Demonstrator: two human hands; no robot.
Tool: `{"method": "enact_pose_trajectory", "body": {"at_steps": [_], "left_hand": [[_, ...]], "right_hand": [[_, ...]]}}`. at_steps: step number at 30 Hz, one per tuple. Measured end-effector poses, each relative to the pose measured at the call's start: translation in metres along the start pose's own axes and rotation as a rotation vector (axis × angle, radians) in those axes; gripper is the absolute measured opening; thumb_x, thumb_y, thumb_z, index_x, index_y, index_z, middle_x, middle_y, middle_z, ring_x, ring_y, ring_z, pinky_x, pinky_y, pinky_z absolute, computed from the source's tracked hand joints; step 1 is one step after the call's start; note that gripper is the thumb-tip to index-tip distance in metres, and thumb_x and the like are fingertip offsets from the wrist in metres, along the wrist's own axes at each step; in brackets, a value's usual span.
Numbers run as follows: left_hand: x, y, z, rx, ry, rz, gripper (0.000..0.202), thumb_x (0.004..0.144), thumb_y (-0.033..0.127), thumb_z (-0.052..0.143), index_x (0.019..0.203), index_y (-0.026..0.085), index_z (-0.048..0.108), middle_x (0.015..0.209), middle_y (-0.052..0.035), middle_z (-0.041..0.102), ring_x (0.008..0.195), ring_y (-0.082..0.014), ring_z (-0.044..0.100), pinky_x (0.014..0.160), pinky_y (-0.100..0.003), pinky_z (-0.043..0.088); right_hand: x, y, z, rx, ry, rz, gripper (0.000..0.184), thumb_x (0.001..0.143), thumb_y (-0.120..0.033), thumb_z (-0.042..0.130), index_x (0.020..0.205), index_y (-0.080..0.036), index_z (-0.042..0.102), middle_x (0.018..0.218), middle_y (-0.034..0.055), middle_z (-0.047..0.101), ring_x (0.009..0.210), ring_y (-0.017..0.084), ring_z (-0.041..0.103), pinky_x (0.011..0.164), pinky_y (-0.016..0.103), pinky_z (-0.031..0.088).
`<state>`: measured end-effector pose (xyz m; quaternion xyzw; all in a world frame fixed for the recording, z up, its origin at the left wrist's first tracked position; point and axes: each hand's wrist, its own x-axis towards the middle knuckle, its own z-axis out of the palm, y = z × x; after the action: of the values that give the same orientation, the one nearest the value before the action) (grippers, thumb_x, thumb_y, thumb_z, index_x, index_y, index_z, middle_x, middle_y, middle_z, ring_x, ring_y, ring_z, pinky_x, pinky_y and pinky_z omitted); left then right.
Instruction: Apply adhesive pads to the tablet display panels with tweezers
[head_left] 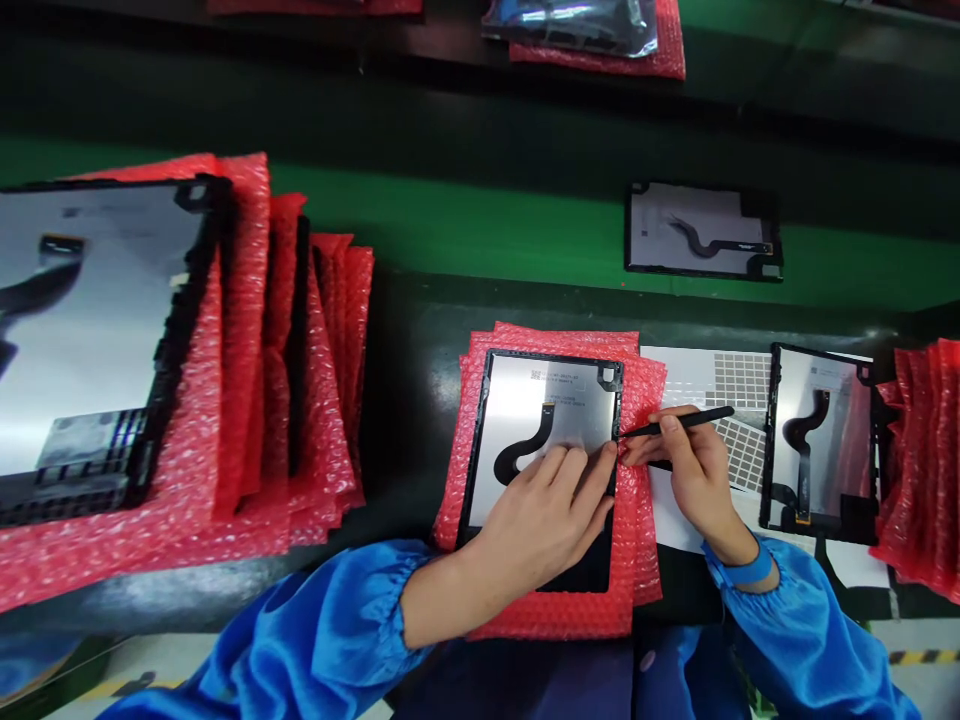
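Observation:
A tablet screen panel (510, 400) with a silvery back, a black frame and a curved black flex cable (517, 460) lies on red bubble wrap bags (450, 490) before me. My left hand (540, 510) rests across it with fingers stretched out, the fingertips touching its right edge. Black tweezers (694, 420) are pinched in my right hand (694, 465), which wears a blue wrist band (750, 568). Their tip meets the panel's right edge, near my left fingertips. Whether the tip grips anything is too small to tell.
At left, a tall stack of red bubble wrap bags (330, 400) carries another panel (97, 360). On the right, a panel (825, 440) lies by sheets of small grey stickers (742, 380) and more red bags (926, 460). One panel (697, 225) lies on the green surface behind.

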<state>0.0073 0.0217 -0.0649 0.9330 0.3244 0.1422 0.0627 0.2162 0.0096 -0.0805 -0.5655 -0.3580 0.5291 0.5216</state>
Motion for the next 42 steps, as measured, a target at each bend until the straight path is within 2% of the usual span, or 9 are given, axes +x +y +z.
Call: {"method": "enact_pose_trajectory", "body": {"at_steps": [3,7,9,11,14,17,21,35,42], "left_hand": [[0.001,-0.003,-0.004,-0.043,-0.022,-0.012,0.045,0.106,0.028,0.049,0.142,0.003,0.057,0.104,-0.0148,0.068,0.092,-0.0283,0.066,0.073,-0.039,0.061],[-0.002,0.001,-0.016,-0.185,-0.024,0.012,0.048,0.108,0.034,0.047,0.143,0.002,0.056,0.112,-0.0161,0.069,0.099,-0.028,0.066,0.079,-0.039,0.06],[-0.004,0.011,-0.02,-0.189,-0.016,0.097,0.047,0.108,0.036,0.047,0.142,0.004,0.059,0.121,-0.0164,0.07,0.107,-0.0291,0.066,0.09,-0.041,0.058],[-0.004,0.025,-0.019,-0.168,-0.045,0.235,0.049,0.108,0.042,0.049,0.14,0.008,0.063,0.135,-0.0162,0.069,0.122,-0.0325,0.063,0.104,-0.045,0.052],[-0.001,0.045,-0.007,-0.13,-0.147,0.395,0.065,0.101,0.059,0.057,0.145,0.011,0.062,0.159,-0.0157,0.055,0.146,-0.0373,0.048,0.12,-0.051,0.037],[0.0,0.054,0.011,-0.083,-0.226,0.411,0.084,0.092,0.071,0.065,0.15,0.011,0.059,0.168,-0.0169,0.045,0.154,-0.0397,0.04,0.125,-0.053,0.029],[-0.003,0.054,0.023,-0.028,-0.277,0.411,0.081,0.093,0.067,0.066,0.153,0.013,0.057,0.169,-0.0171,0.042,0.155,-0.0396,0.038,0.127,-0.053,0.024],[-0.005,0.053,0.024,-0.047,-0.286,0.418,0.076,0.096,0.06,0.065,0.154,0.012,0.056,0.169,-0.018,0.042,0.156,-0.0405,0.037,0.128,-0.054,0.021],[-0.001,0.055,0.02,-0.063,-0.313,0.398,0.079,0.095,0.063,0.066,0.154,0.012,0.056,0.169,-0.0185,0.042,0.156,-0.0404,0.036,0.128,-0.054,0.023]], "right_hand": [[-0.006,-0.01,-0.016,-0.005,0.095,-0.077,0.026,0.103,-0.049,0.068,0.103,-0.023,0.067,0.076,0.0025,0.081,0.062,0.021,0.08,0.057,0.032,0.068],[-0.037,-0.024,-0.062,-0.16,0.22,-0.143,0.022,0.104,-0.044,0.068,0.104,-0.022,0.07,0.077,0.0045,0.082,0.06,0.022,0.08,0.057,0.033,0.067],[-0.058,-0.025,-0.088,-0.271,0.232,-0.1,0.022,0.104,-0.043,0.068,0.105,-0.021,0.071,0.075,0.0053,0.081,0.061,0.023,0.08,0.058,0.034,0.068],[-0.078,-0.022,-0.108,-0.356,0.238,-0.035,0.024,0.103,-0.044,0.069,0.106,-0.021,0.071,0.074,0.0055,0.081,0.062,0.025,0.08,0.059,0.036,0.068],[-0.101,-0.009,-0.124,-0.406,0.235,0.052,0.028,0.102,-0.051,0.068,0.105,-0.023,0.069,0.074,0.0058,0.081,0.062,0.027,0.08,0.06,0.038,0.069],[-0.114,0.005,-0.126,-0.42,0.181,0.108,0.028,0.103,-0.053,0.065,0.103,-0.025,0.067,0.076,0.0058,0.081,0.066,0.027,0.08,0.062,0.037,0.067],[-0.122,0.017,-0.122,-0.468,0.159,0.122,0.026,0.106,-0.051,0.061,0.105,-0.025,0.067,0.074,0.0039,0.08,0.068,0.025,0.08,0.066,0.035,0.065],[-0.12,0.01,-0.118,-0.563,0.091,0.076,0.028,0.106,-0.05,0.061,0.1,-0.024,0.069,0.075,0.0028,0.079,0.069,0.021,0.079,0.068,0.032,0.064],[-0.117,0.011,-0.121,-0.373,0.132,0.134,0.028,0.105,-0.05,0.064,0.103,-0.022,0.067,0.078,0.0047,0.08,0.066,0.023,0.079,0.066,0.034,0.065]]}}
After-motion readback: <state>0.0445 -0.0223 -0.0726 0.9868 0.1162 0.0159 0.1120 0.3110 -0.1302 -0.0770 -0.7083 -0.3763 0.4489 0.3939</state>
